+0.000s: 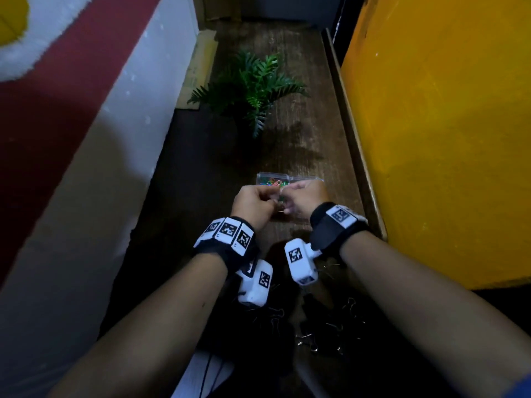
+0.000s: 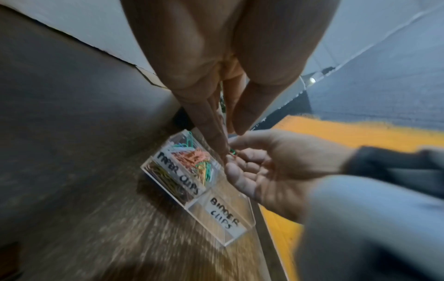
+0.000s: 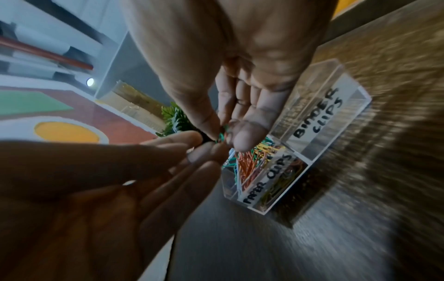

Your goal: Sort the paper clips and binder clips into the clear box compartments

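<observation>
Here both grips, left hand (image 2: 216, 98) and right hand (image 2: 261, 167), pinch paper clips (image 2: 231, 153) above the clear box (image 2: 238, 233).

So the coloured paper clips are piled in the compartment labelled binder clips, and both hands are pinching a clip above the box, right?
Not quite. The coloured paper clips lie in the compartment labelled paper clips; the binder clips compartment looks empty, as the left wrist view shows. The rest holds: the left hand and right hand both pinch a small clip above the box.
</observation>
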Available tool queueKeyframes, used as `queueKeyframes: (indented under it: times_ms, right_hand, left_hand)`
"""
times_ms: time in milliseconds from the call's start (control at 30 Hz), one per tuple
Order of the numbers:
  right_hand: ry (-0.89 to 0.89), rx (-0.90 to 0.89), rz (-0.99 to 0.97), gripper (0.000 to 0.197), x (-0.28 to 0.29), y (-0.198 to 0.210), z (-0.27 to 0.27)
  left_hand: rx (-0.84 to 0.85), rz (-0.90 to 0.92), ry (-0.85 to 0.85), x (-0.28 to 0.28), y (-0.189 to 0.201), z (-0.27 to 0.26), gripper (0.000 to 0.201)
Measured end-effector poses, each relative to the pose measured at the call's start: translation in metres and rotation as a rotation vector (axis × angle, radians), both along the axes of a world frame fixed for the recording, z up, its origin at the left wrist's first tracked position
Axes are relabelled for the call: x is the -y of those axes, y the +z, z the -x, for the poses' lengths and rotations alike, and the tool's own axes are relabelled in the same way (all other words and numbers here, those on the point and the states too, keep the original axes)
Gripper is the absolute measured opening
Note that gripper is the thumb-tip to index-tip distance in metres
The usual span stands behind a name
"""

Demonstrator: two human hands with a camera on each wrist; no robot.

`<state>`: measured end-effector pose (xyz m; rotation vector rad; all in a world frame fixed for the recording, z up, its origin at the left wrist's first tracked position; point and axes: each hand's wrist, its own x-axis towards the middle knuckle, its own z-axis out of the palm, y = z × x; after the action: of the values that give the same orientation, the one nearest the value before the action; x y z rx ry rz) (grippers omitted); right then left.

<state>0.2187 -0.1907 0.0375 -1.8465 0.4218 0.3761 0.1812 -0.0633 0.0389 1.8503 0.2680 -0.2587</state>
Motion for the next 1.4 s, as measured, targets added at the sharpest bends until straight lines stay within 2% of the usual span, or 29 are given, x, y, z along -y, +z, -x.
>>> queueKeyframes:
  times_ms: [100,233,333,400,533,633,700,800,867,933,1033,1100,1167,1200,1267,1400]
  right_hand:
    - [-0.009,-0.004,0.102,0.015,-0.012,-0.002,-0.018]
    - [-0.014,0.024,0.266,0.019,-0.020,-0.006,-0.031]
    - [-0.018,0.066,0.373,0.020,-0.023,-0.013,-0.038]
    - [0.042,0.090,0.452,0.015,-0.025,-0.011,-0.038]
    - [0.126,0.133,0.524,0.014,-0.021,0.001,-0.028]
    - [0.138,0.254,0.526,0.007,-0.004,0.013,-0.007]
    - [0.174,0.299,0.505,0.002,0.017,0.019,0.021]
    - [0.238,0.212,0.516,0.003,0.061,0.016,0.082]
    - [0.254,0.085,0.524,0.003,0.090,0.010,0.130]
    - [0.240,-0.060,0.541,0.009,0.112,0.001,0.179]
    - [0.212,-0.209,0.595,0.027,0.125,-0.013,0.244]
    - [0.182,-0.269,0.616,0.058,0.124,-0.027,0.270]
    - [0.127,-0.311,0.608,0.094,0.117,-0.036,0.275]
    - [0.115,-0.314,0.604,0.105,0.113,-0.039,0.272]
    - [0.138,-0.285,0.605,0.112,0.104,-0.042,0.259]
    - [0.172,-0.189,0.545,0.098,0.085,-0.047,0.228]
  left_hand:
    - [0.020,0.104,-0.022,-0.008,0.011,0.004,0.035]
    - [0.038,0.122,-0.004,-0.023,0.008,0.016,0.039]
    - [0.027,-0.045,0.089,-0.041,-0.011,0.032,0.033]
    - [0.021,-0.199,0.079,-0.054,-0.024,0.053,0.032]
    - [0.059,-0.507,-0.168,-0.071,-0.052,0.107,0.040]
    - [0.015,-0.613,-0.420,-0.073,-0.068,0.149,0.062]
    - [0.017,-0.679,-0.519,-0.074,-0.076,0.170,0.071]
    - [0.078,-0.733,-0.569,-0.070,-0.079,0.192,0.075]
    - [0.094,-0.692,-0.580,-0.064,-0.079,0.202,0.074]
    - [0.064,-0.655,-0.583,-0.057,-0.075,0.210,0.078]
    - [-0.093,-0.641,-0.570,-0.043,-0.070,0.216,0.108]
    - [-0.154,-0.636,-0.551,-0.027,-0.066,0.218,0.126]
    - [-0.185,-0.624,-0.538,-0.008,-0.063,0.218,0.135]
    - [-0.184,-0.651,-0.539,0.001,-0.062,0.217,0.137]
    - [-0.164,-0.728,-0.535,0.015,-0.062,0.212,0.133]
    - [-0.098,-0.757,-0.453,0.030,-0.061,0.193,0.106]
